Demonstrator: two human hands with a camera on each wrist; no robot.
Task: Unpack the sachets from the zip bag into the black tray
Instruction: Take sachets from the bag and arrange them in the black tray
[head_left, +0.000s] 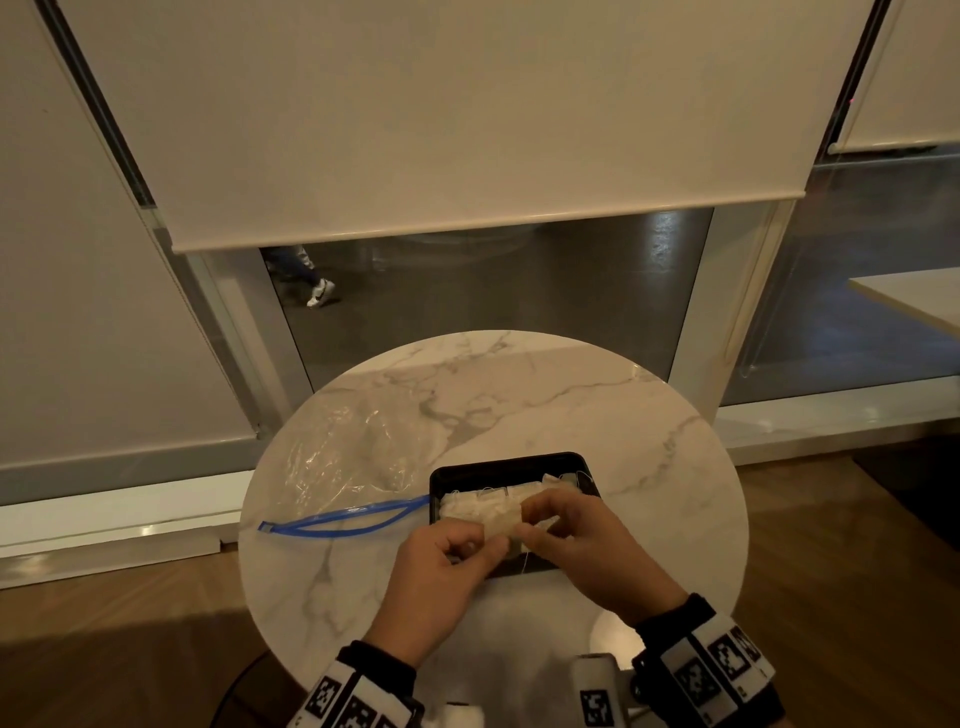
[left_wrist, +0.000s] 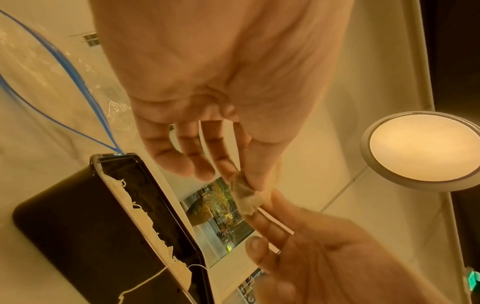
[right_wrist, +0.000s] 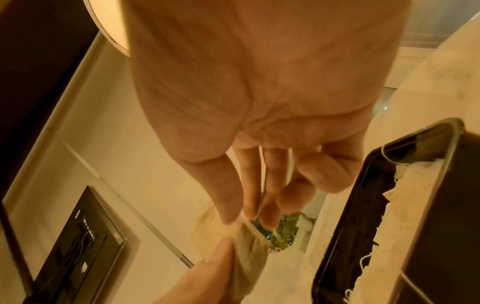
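both hands pinch one sachet over the near edge of the tray: left hand on its left end, right hand on its right. more sachets already line the tray; the bag lies flat and open on the table, apparently empty. keep the pinch light, lower the sachet into a free gap, tuck its loose string inside the rim, then release both ends together.
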